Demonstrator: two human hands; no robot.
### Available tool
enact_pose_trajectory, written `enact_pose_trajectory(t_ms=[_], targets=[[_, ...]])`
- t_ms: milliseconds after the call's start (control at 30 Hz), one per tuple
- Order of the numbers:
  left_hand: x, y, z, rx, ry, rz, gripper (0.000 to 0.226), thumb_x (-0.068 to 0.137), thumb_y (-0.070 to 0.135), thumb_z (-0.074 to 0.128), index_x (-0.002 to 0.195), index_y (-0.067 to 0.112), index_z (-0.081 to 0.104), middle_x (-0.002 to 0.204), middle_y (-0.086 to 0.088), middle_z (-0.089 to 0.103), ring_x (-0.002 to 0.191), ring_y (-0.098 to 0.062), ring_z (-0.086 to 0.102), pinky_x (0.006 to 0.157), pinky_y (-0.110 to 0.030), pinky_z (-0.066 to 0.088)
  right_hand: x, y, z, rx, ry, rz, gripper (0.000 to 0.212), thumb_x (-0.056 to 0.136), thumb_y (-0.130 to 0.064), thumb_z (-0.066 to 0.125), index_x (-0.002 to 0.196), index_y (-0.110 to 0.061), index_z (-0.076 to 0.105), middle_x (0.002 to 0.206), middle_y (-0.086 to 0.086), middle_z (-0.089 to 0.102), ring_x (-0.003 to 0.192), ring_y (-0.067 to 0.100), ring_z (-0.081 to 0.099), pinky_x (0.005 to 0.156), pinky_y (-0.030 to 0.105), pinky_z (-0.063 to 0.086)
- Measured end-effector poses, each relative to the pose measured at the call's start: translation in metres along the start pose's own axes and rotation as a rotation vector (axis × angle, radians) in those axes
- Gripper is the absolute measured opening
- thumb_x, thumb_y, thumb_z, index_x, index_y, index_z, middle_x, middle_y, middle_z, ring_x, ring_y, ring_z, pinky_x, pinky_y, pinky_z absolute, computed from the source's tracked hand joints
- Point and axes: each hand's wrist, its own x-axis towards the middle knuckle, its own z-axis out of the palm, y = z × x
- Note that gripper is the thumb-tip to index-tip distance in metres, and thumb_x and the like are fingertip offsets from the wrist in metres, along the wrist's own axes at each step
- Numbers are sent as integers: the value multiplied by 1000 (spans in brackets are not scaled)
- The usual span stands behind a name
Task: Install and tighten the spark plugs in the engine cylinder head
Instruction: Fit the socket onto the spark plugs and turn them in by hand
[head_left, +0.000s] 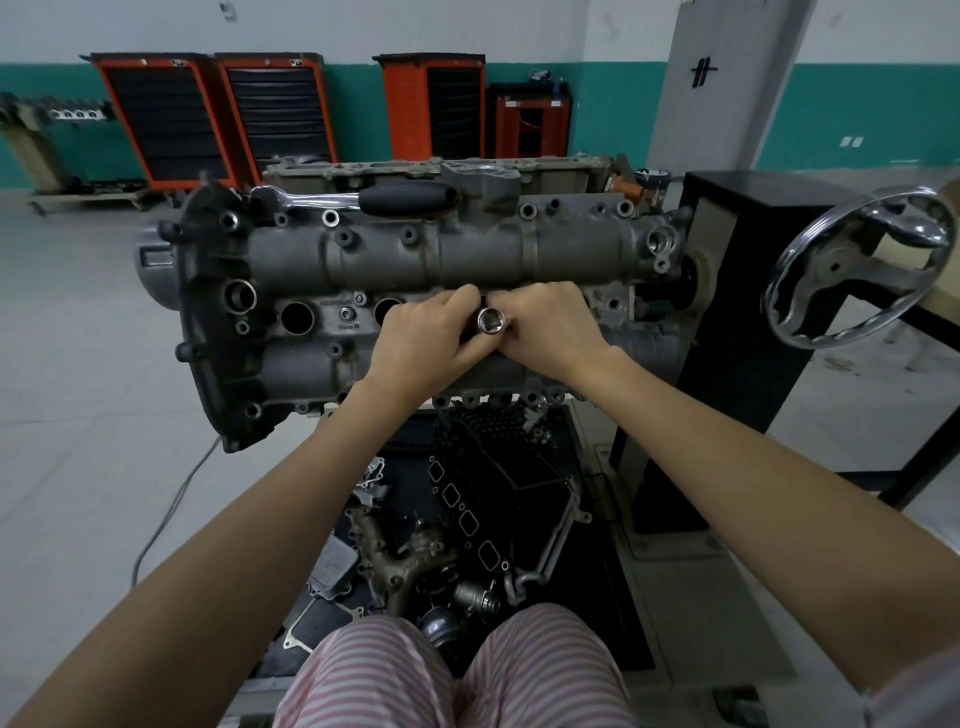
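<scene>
Single head-worn wide-angle view, looking forward and down from above the person's own arms. Close on the cylinder head (415, 291) at frame centre, both forearms reaching in from the bottom corners. The far wall and orange tool cabinets (218, 114) fill the top edge, heavy fisheye bending.

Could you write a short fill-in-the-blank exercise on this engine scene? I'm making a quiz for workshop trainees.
1. Both hands, left hand and right hand, hold a shiny ____ over the cylinder head.
2. The ratchet lies on the engine, held by ____ hand.
3. The handwheel is on the person's ____ side.
4. The tool cabinets by the wall have ____ frames.

Missing words: socket; neither; right; orange
</scene>
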Motion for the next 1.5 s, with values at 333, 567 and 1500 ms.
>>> enact_pose_trajectory(t_ms=[333, 567, 1500], targets=[[1, 3, 0, 20, -8, 24, 28, 79, 24, 49, 65, 0, 49, 56, -10, 52, 38, -31, 49, 40, -22, 25, 1, -1, 2, -30, 23, 2, 21, 80, -29, 55, 91, -11, 53, 81, 8, 68, 77, 35, 62, 55, 32, 29], [0, 4, -1, 8, -10, -21, 32, 82, 30, 51, 64, 3, 50, 51, -7, 53, 40, -29, 50, 42, -23, 25, -2, -1, 0, 26, 50, -14, 14, 79, -18, 60, 77, -4, 62, 71, 15, 67, 65, 38, 61, 52, 32, 28], [1, 3, 0, 0, 15, -6, 34, 82, 27, 47, 60, 1, 49, 50, -11, 50, 37, -31, 48, 41, -23, 26, 0, -1, 2, 12, 52, 11, 21, 82, -28, 54, 88, -8, 58, 81, 12, 68, 77, 38, 61, 55, 33, 28]])
